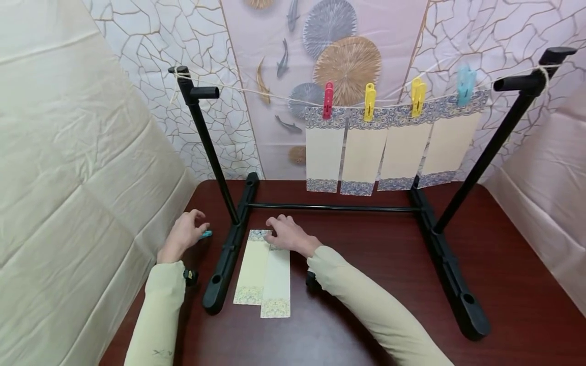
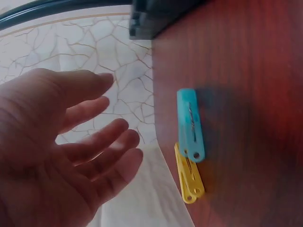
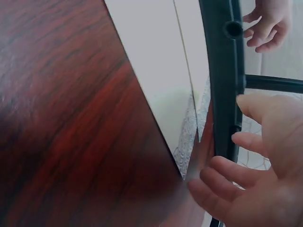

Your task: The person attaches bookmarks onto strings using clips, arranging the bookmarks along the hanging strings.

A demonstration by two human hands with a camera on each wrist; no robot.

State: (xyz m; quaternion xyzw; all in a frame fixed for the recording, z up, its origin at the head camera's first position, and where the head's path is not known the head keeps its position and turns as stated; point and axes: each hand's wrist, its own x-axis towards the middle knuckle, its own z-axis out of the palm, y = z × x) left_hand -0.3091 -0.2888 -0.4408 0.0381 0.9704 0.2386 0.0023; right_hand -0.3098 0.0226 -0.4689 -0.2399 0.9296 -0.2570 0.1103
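My left hand [image 1: 182,235] hovers by the table's left edge with loosely bent fingers and nothing in them. Close by it lie a blue clothespin [image 2: 191,125] and a yellow clothespin [image 2: 190,176], one partly over the other in the left wrist view. My right hand [image 1: 291,236] is over the top end of two cards with patterned ends, its fingers relaxed and holding nothing. The right card [image 1: 276,279] overlaps the left card [image 1: 252,269] on the table. In the right wrist view the fingers are spread beside the cards' patterned ends.
A black stand [image 1: 220,259] spans the table, with a string [image 1: 256,91] tied between its posts. Several patterned cards [image 1: 363,152] hang from it on a red clothespin [image 1: 327,100], yellow clothespins [image 1: 370,101] and a blue clothespin [image 1: 465,85]. Pale cloth walls flank the table.
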